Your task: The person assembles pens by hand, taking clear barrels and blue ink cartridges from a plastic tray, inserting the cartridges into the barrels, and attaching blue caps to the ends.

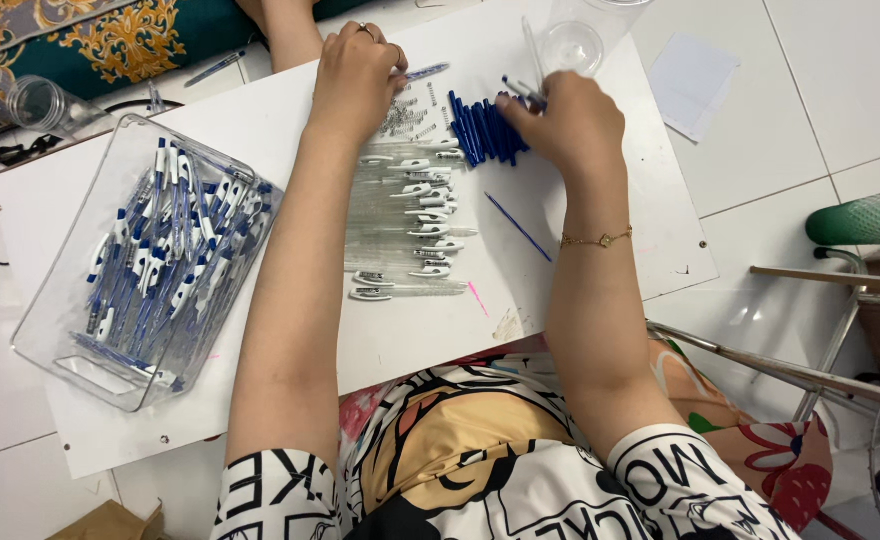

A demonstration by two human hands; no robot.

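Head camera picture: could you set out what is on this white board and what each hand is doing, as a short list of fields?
Surface: white board lying on a tiled floor
Left hand: rests on small metal springs
Right hand: fingers pinch a blue pen part, over a pile of blue pen parts
Middle: row of clear pen barrels with white clips
Left side: clear plastic bin full of blue and white pens
Loose: one blue refill
Top: clear plastic cup

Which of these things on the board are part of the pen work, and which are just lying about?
In use: blue refills under right hand; springs by left hand; clear barrels; pen bin.

Lying about: paper sheet; empty jar; green roll.
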